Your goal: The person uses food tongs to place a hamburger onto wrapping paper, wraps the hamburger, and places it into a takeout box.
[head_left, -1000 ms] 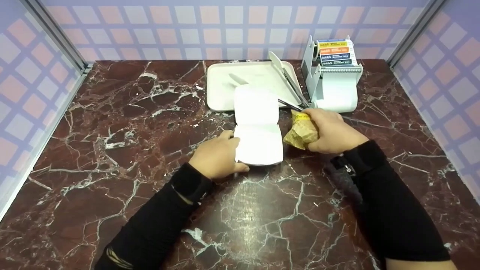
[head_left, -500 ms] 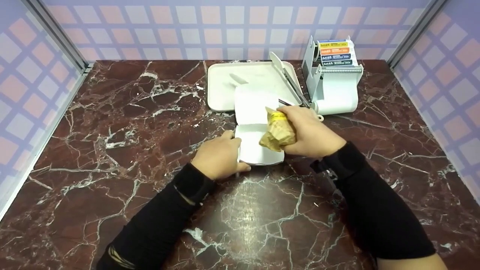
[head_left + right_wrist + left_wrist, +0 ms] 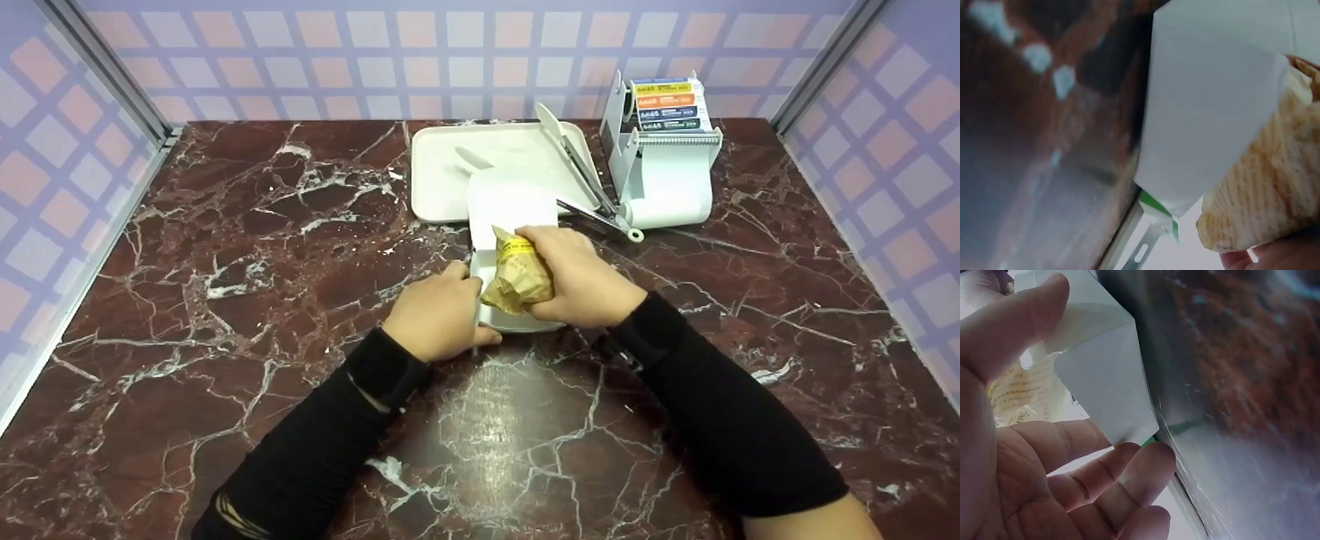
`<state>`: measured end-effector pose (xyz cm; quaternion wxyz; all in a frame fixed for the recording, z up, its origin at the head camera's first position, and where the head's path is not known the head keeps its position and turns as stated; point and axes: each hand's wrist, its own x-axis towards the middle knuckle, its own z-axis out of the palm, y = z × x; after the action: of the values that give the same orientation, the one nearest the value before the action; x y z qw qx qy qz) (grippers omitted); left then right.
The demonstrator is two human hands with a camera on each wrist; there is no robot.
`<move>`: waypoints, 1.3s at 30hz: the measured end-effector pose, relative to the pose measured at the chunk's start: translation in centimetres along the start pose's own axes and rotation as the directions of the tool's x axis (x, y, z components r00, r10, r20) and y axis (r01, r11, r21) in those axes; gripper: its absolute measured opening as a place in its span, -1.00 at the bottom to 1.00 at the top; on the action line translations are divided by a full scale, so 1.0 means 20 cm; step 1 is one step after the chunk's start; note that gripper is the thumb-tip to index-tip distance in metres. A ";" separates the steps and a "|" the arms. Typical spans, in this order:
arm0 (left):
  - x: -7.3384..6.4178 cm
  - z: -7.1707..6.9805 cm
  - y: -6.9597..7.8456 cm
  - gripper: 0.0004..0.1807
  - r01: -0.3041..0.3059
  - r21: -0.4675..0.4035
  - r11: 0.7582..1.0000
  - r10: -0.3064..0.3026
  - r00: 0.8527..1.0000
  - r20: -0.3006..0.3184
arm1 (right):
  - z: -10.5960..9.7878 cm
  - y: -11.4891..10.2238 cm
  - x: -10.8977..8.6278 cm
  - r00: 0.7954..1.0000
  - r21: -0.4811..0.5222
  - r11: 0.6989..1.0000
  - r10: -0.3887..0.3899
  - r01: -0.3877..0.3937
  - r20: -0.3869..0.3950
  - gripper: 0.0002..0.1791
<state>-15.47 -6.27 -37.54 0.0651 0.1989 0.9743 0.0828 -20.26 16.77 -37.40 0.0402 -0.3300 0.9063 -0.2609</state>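
Observation:
A white folding takeaway box (image 3: 514, 199) stands with its lid laid back, partly over the tray. My left hand (image 3: 439, 313) holds the box's left side near its front corner. In the left wrist view, the thumb lies over the box wall (image 3: 1100, 377) and the fingers bend beneath it. My right hand (image 3: 589, 281) grips a crumpled paper-wrapped bundle (image 3: 521, 279), tan with a yellow band, over the box's open base. Printed lines show on the wrapper (image 3: 1266, 191) in the right wrist view, beside the box wall (image 3: 1202, 107). The bundle's contents are hidden.
Behind the box lies a cream tray (image 3: 439, 206) with a knife blade (image 3: 474, 158) on it. A long-handled utensil (image 3: 574, 161) leans across its right side. At the back right stands a metal dispenser (image 3: 615, 135) with colourful label rolls (image 3: 667, 105) and a white roll.
My right hand has carried the wrapped bundle leftward, from beside the box to over its base. My left hand has stayed at the box's side.

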 end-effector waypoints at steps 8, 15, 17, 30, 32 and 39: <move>0.00 0.00 0.00 -0.17 -0.008 -0.019 1.000 0.009 1.000 0.004 | 0.04 0.01 0.01 0.998 -0.002 1.000 0.021 -0.021 0.058 0.15; 0.00 -0.03 -0.01 -0.11 0.010 -0.045 0.999 -0.007 0.998 0.058 | 0.05 0.01 0.01 0.995 -0.033 0.999 0.025 -0.022 0.093 0.17; 0.00 -0.03 -0.01 -0.08 0.016 -0.043 0.999 -0.013 0.997 0.069 | 0.05 0.01 0.01 0.994 -0.042 0.999 0.028 -0.024 0.103 0.16; 0.00 -0.07 -0.04 -0.21 -0.019 -0.140 0.990 0.035 0.993 0.114 | 0.08 -0.01 0.01 0.986 -0.105 0.994 0.027 -0.010 0.165 0.19; 0.00 -0.08 -0.05 -0.32 -0.018 -0.154 0.988 0.037 0.991 0.126 | 0.07 -0.01 0.01 0.985 -0.107 0.994 0.025 -0.006 0.172 0.24; 0.01 -0.07 -0.07 -0.39 -0.003 -0.156 0.988 0.021 0.993 0.118 | 0.03 0.02 -0.02 0.978 -0.032 0.999 0.018 -0.012 0.207 0.35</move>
<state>-16.40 -7.55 -36.51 0.1380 0.2038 0.9580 0.1469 -20.11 16.96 -38.20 0.1315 -0.3491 0.9036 -0.2107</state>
